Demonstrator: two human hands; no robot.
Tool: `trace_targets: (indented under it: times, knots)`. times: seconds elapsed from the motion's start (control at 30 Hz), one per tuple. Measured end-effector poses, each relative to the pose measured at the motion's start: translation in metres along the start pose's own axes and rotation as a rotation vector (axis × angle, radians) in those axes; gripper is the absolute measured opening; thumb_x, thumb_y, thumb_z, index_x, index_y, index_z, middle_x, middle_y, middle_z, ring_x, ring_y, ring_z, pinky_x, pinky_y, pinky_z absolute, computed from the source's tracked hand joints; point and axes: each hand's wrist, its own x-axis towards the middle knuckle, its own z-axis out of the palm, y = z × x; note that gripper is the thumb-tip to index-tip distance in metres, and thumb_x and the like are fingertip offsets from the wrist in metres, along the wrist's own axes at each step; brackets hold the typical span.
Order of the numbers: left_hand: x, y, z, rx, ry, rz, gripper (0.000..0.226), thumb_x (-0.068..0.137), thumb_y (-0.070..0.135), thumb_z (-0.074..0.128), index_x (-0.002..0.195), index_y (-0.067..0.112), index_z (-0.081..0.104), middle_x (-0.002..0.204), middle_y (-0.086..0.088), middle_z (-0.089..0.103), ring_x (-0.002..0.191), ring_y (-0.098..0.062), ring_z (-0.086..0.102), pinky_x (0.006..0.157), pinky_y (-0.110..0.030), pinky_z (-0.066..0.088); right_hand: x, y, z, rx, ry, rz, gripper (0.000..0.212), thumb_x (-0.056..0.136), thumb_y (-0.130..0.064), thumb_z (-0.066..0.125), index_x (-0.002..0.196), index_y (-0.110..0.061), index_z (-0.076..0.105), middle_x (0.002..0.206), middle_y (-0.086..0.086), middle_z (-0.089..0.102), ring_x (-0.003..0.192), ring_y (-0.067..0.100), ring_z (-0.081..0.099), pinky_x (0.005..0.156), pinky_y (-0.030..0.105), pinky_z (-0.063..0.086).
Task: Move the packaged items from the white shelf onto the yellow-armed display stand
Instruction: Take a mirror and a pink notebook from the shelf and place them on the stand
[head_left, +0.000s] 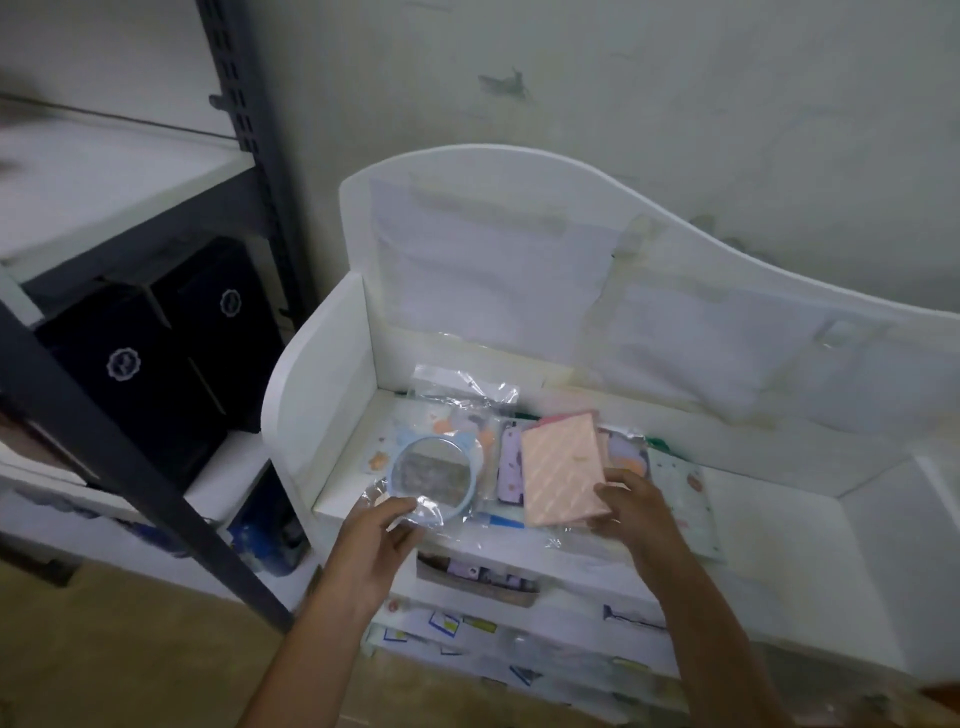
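Far left of the left hand (375, 540), a dark metal rack (130, 467) is seen, with black boxes (156, 353) stored beneath its upper board. The white shelf (332, 395) stands to the right of the rack, against a stained wall (675, 104).

The left hand is held at the shelf's front edge, its fingers loosely curved and touching the clear wrap of a round blue mirror (428, 474); whether the wrap is actually pinched cannot be told. Just beyond the mirror, further bagged items (457, 400) are laid flat.

Between the two hands, a purple packet (509, 467) is partly covered by a pink packet (563, 470). The pink packet's near corner is met by the right hand (636, 506), whose thumb lies at the edge while the fingers are hidden beneath or beside it; a light hold is suggested but not confirmed. Just right of that hand, a pale printed bag (685, 499) rests on the shelf.

The step in hand is judged to be the pick-up: all packaged items are on the shelf, none yet transferred. The yellow-armed stand is not in view. The next move is expected to require a firm grip on the slippery wraps, a lift clear of the shelf's raised side, and a turn toward the stand.
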Motion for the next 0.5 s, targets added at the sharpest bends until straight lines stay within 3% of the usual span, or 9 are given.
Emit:
trace_targets:
  times: [0.1, 0.27, 0.4, 0.5]
  knots:
    - [-0.001, -0.01, 0.012, 0.022, -0.039, 0.008, 0.041, 0.082, -0.005, 0.065, 0.119, 0.01, 0.06, 0.107, -0.014, 0.068, 0.088, -0.022, 0.063, 0.061, -0.023, 0.057, -0.02, 0.005, -0.024, 0.039, -0.016, -0.072, 0.017, 0.093, 0.0, 0.057, 0.107, -0.006, 0.066, 0.108, 0.016, 0.069, 0.094, 0.029, 0.069, 0.065, 0.029, 0.059]
    - [-0.011, -0.03, 0.039, 0.075, -0.126, 0.015, 0.027, 0.09, 0.001, 0.062, 0.117, 0.006, 0.062, 0.095, -0.007, 0.072, 0.079, -0.012, 0.07, 0.063, -0.02, 0.058, -0.048, 0.008, -0.064, 0.022, 0.085, -0.198, 0.014, 0.095, -0.001, 0.058, 0.102, -0.009, 0.067, 0.099, 0.01, 0.073, 0.082, 0.015, 0.073, 0.065, 0.021, 0.058]
    - [-0.019, -0.05, 0.068, 0.057, -0.177, -0.013, 0.045, 0.083, 0.012, 0.068, 0.126, 0.002, 0.058, 0.1, -0.008, 0.063, 0.084, -0.018, 0.061, 0.071, -0.025, 0.061, -0.07, 0.016, -0.109, 0.006, 0.188, -0.257, 0.018, 0.095, -0.007, 0.059, 0.112, -0.009, 0.066, 0.101, 0.005, 0.073, 0.086, 0.015, 0.072, 0.066, 0.019, 0.058]
    - [-0.033, -0.073, 0.097, 0.103, -0.197, -0.022, 0.012, 0.092, 0.004, 0.059, 0.101, 0.01, 0.064, 0.083, -0.004, 0.066, 0.069, -0.015, 0.065, 0.064, -0.025, 0.061, -0.088, 0.025, -0.148, 0.01, 0.26, -0.283, 0.02, 0.097, -0.015, 0.059, 0.116, -0.013, 0.064, 0.105, 0.0, 0.072, 0.09, 0.013, 0.071, 0.069, 0.02, 0.056]
